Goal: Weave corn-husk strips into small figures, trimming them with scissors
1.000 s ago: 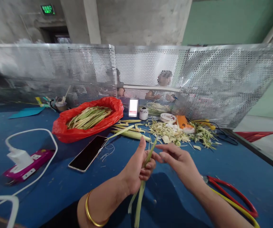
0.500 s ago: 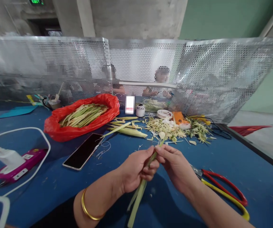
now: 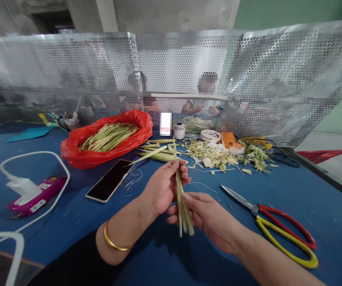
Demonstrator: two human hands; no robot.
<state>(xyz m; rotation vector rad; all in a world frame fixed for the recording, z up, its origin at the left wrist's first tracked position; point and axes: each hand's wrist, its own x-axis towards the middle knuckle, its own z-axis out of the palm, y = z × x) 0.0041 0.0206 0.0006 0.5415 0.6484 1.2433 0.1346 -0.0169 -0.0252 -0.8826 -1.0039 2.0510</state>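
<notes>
My left hand [image 3: 167,180], below a gold bangle, pinches the upper part of a small bunch of green plant strips [image 3: 182,206] between thumb and fingers. Lower on the same bunch, my right hand [image 3: 199,210] grips it with the thumb in front and fingers behind. The strips' thin tip points away from me and their loose ends fan out toward me. A fine pale thread [image 3: 203,185] lies on the table by the hands. To the right of my right hand rest scissors [image 3: 257,210] with one red and one yellow handle.
A red plastic bag [image 3: 72,149] holds many strips at the left. Nearby are a phone [image 3: 109,180], a purple power strip [image 3: 36,194] with a white cable, and loose husks [image 3: 159,153]. Plant scraps [image 3: 212,155] lie before a perforated metal screen [image 3: 182,63], with people behind it.
The bunch has swung more upright, its loose ends moving right and away from me. My right hand has slid from the tip to the lower part. The scissors' blades are now uncovered.
</notes>
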